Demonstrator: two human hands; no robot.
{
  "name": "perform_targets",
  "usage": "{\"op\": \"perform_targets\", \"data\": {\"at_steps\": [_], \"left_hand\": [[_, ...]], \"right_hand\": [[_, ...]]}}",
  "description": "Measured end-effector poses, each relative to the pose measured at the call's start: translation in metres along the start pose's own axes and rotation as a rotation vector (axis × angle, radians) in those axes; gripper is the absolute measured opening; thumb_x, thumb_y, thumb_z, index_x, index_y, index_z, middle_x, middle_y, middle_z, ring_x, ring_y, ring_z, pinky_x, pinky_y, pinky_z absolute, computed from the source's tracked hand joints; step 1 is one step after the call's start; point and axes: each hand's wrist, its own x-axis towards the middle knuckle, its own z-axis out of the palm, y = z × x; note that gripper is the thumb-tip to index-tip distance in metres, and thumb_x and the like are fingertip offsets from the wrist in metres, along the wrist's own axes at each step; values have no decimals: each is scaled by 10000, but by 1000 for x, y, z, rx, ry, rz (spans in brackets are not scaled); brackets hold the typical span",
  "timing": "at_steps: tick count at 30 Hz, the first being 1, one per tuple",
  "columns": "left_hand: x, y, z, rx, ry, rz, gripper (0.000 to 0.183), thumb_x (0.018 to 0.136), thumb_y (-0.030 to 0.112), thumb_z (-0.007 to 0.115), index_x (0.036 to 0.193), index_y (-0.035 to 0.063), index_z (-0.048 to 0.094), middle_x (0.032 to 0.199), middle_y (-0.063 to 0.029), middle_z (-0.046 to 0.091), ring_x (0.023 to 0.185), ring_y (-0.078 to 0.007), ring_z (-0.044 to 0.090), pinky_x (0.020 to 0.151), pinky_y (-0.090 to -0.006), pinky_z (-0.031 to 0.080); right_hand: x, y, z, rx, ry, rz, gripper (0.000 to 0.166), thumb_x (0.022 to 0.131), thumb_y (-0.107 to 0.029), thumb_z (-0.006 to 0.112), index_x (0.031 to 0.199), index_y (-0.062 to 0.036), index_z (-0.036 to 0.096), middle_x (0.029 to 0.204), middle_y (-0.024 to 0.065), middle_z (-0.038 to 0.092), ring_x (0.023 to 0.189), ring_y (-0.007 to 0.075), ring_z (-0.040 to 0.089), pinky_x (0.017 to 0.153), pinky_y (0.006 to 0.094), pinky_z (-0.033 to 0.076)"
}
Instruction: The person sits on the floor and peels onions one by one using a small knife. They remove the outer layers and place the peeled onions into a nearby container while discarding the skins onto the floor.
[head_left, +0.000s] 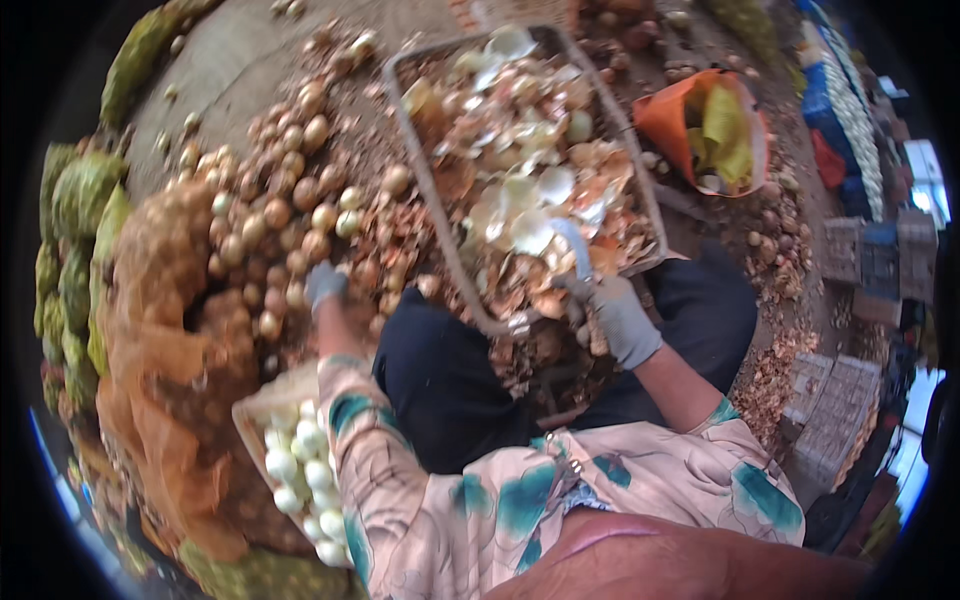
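My left hand (325, 283), in a grey glove, reaches to the near edge of a heap of unpeeled onions (277, 214) on the ground; its fingers are blurred, and whether it grasps an onion cannot be told. In my right hand (611, 315), also gloved, is a curved light-coloured blade (574, 244), held over the near right part of a rectangular tub (442, 225). Onion skins (525, 187) and cut onion layers fill the tub. Beside my left arm stands a crate (251, 427) of peeled white onions (307, 465).
An orange net sack (161, 337) of onions lies at the left, with green net sacks (90, 180) beyond. An orange bag (667, 112) with yellow material inside stands right of the tub. Stacked crates (836, 405) are at the far right. Loose skins cover the ground around my legs.
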Motion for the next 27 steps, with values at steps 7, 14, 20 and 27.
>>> {"op": "perform_targets", "data": {"at_steps": [7, 14, 20, 27], "left_hand": [[2, -6, 8, -300, -59, -24, 462, 675, 363, 813, 966, 9, 756, 875, -179, 739, 791, -289, 706, 741, -400, 545], [5, -6, 54, -568, -172, -6, 440, 635, 211, 837, 941, -67, 686, 868, -127, 693, 725, -232, 618, 693, -384, 504], [-19, -7, 27, -1208, -114, 30, 479, 805, 336, 687, 1151, 11, 625, 1121, -92, 636, 978, -244, 592, 869, -395, 480], [-19, 32, -107, -1178, 158, 812, 560, 963, 432, 531, 1373, 50, 522, 1372, -108, 558, 1249, -298, 542, 1067, -456, 432]], "right_hand": [[-5, -20, 0, -67, -36, -54, 427, 969, -325, 642, 670, -28, 573, 542, 50, 575, 385, 141, 553, 357, 273, 441], [-1, 3, -7, -19, -59, -10, 338, 981, -300, 623, 809, -11, 583, 615, 63, 605, 416, 161, 579, 370, 287, 462], [-20, -10, -2, -41, -76, -103, 321, 984, -292, 615, 832, -12, 589, 631, 57, 615, 451, 152, 584, 395, 296, 448], [-14, -4, -6, 77, -137, -447, 289, 972, -284, 629, 909, -2, 631, 675, 35, 621, 497, 102, 585, 411, 259, 474]]}}
